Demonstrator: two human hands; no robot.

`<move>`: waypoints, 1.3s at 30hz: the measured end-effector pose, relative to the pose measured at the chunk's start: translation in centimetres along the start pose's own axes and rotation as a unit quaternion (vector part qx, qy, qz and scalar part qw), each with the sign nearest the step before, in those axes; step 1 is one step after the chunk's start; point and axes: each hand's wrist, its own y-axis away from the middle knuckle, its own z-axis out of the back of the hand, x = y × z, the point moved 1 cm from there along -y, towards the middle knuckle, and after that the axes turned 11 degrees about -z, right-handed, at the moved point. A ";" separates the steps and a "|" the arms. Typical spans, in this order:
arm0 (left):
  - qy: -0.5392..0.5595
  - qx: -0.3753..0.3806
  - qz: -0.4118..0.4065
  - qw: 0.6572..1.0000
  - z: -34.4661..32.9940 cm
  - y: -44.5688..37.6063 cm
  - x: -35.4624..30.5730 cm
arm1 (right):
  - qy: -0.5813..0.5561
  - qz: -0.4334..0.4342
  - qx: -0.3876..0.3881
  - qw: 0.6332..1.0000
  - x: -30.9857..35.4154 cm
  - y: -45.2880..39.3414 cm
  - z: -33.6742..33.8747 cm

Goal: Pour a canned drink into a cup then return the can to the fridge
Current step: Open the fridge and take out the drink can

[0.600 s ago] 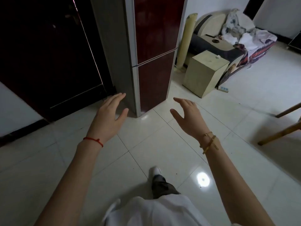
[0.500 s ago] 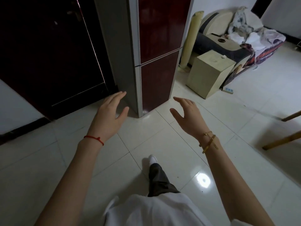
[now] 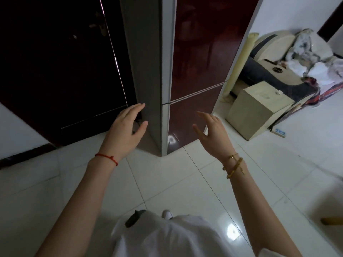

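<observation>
A tall fridge [image 3: 196, 67] with dark red glossy doors and a grey side panel stands straight ahead, both doors closed. My left hand [image 3: 124, 134] is stretched out with straight fingers, empty, in front of the fridge's grey side near its lower part. My right hand [image 3: 213, 134] is also empty, fingers spread, in front of the lower red door. No can or cup is in view.
A dark wooden door [image 3: 61, 62] is left of the fridge. Right of it stand a beige box [image 3: 258, 110], a rolled mat [image 3: 239, 62] and a massage chair piled with cloth [image 3: 289, 67]. A power strip [image 3: 279, 131] lies on the white tile floor [image 3: 167, 182].
I have stepped closer to the fridge, which now looms larger. Both empty hands have come forward to just in front of its lower part.
</observation>
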 end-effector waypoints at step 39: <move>0.177 0.051 -0.044 0.982 -5.9 -36.0 15.2 | -0.085 -0.152 -0.053 0.983 8.0 -30.2 -10.8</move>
